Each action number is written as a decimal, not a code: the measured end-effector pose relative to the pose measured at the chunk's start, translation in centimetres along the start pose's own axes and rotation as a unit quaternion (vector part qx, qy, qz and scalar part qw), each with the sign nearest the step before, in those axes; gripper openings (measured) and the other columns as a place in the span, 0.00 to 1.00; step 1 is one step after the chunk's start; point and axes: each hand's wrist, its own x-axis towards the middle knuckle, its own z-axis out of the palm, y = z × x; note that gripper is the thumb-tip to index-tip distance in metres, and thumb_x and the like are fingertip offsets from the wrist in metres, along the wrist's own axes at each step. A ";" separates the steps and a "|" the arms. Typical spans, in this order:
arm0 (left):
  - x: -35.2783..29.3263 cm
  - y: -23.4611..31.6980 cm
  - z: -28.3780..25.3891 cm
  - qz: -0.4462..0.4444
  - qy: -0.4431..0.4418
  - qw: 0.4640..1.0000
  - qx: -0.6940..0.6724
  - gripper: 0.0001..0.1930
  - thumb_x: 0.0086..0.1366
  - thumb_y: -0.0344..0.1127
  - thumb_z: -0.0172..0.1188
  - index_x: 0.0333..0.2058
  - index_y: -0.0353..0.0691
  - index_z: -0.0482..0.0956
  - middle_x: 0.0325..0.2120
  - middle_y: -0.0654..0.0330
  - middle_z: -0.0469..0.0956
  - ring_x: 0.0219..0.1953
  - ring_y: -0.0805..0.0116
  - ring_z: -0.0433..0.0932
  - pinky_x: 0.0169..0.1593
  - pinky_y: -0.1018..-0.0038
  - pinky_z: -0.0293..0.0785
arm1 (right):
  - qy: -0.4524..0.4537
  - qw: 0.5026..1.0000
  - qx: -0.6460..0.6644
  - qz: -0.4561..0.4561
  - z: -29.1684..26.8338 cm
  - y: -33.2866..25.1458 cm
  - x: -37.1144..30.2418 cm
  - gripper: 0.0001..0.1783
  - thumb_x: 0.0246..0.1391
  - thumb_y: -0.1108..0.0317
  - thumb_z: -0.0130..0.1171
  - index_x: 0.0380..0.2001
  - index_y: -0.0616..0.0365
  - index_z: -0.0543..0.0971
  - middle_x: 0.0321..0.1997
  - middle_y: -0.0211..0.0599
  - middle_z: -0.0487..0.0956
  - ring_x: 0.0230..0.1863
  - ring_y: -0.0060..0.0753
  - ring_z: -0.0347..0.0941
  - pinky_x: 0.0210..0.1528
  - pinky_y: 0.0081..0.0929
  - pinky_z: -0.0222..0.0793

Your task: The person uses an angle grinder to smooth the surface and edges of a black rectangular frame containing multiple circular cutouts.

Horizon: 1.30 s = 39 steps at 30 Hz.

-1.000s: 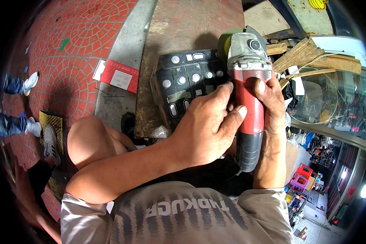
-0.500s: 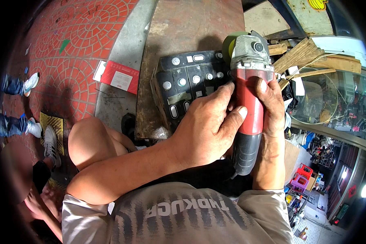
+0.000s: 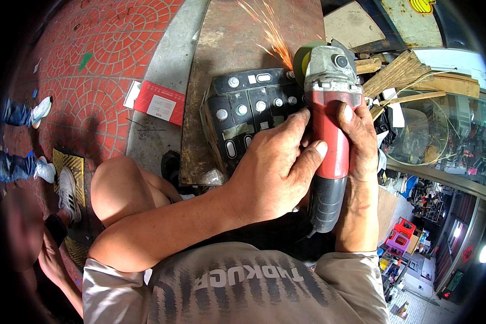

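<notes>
A red angle grinder (image 3: 329, 129) with a grey metal head and black rear grip is held between both my hands. My left hand (image 3: 272, 170) presses its fingers and thumb against the grinder's left side. Around its right side wraps my right hand (image 3: 362, 135), thumb on top. The greenish disc (image 3: 303, 56) meets the far right corner of a black block (image 3: 240, 116), at or near a round bolt head. Orange sparks (image 3: 275, 40) fly from there, away from me and leftward. Several silvery bolt heads and oval slots show on the block; my left hand hides its near right part.
The block rests on a worn brown tabletop (image 3: 254, 35). Wood scraps (image 3: 402, 73) and a glass-topped case (image 3: 432, 129) lie to the right. A red box (image 3: 159, 102) sits on the ground at left. People's feet (image 3: 43, 110) and a person's arm (image 3: 59, 270) show at far left.
Sparks now stream from the disc where there were none. The grinder head has shifted very slightly left, with both hands keeping their hold. The person at lower left has moved an arm.
</notes>
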 end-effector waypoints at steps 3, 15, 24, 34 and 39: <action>0.0 -0.1 0.0 -0.002 0.003 1.000 -0.016 0.22 0.81 0.29 0.61 0.63 0.17 0.70 0.29 0.42 0.85 0.29 0.50 0.89 0.34 0.60 0.81 | -0.008 1.000 -0.004 -0.004 -0.1 0.0 0.2 0.53 0.62 0.59 0.77 0.84 0.62 0.64 0.71 0.48 0.80 0.71 0.41 0.77 0.78 0.38 0.70; 0.0 0.0 0.0 -0.002 0.008 1.000 -0.026 0.21 0.81 0.28 0.61 0.64 0.19 0.71 0.30 0.45 0.84 0.29 0.56 0.88 0.35 0.62 0.81 | -0.025 1.000 -0.013 -0.006 -0.1 -0.1 0.4 0.52 0.63 0.58 0.76 0.84 0.62 0.63 0.71 0.48 0.80 0.70 0.41 0.79 0.77 0.39 0.71; 0.0 -1.0 0.4 0.015 0.009 1.000 0.001 0.23 0.81 0.29 0.62 0.66 0.17 0.70 0.32 0.41 0.85 0.33 0.51 0.89 0.38 0.60 0.82 | -0.004 1.000 0.005 -0.007 -0.4 0.2 0.2 0.52 0.63 0.57 0.76 0.84 0.63 0.63 0.71 0.49 0.80 0.70 0.41 0.78 0.78 0.39 0.70; 0.0 -0.6 0.3 -0.002 0.015 0.999 -0.038 0.24 0.80 0.28 0.62 0.66 0.16 0.70 0.34 0.39 0.86 0.35 0.48 0.91 0.40 0.60 0.84 | 0.003 1.000 -0.001 -0.006 0.0 0.1 0.5 0.53 0.63 0.59 0.76 0.84 0.64 0.62 0.71 0.49 0.80 0.70 0.41 0.78 0.78 0.39 0.70; 0.1 -0.7 0.2 0.010 0.016 0.999 -0.028 0.24 0.80 0.28 0.62 0.66 0.16 0.70 0.33 0.40 0.85 0.34 0.49 0.90 0.39 0.61 0.83 | -0.014 1.000 0.010 -0.003 0.0 0.1 0.5 0.53 0.62 0.60 0.76 0.84 0.64 0.62 0.71 0.49 0.80 0.69 0.41 0.78 0.77 0.39 0.71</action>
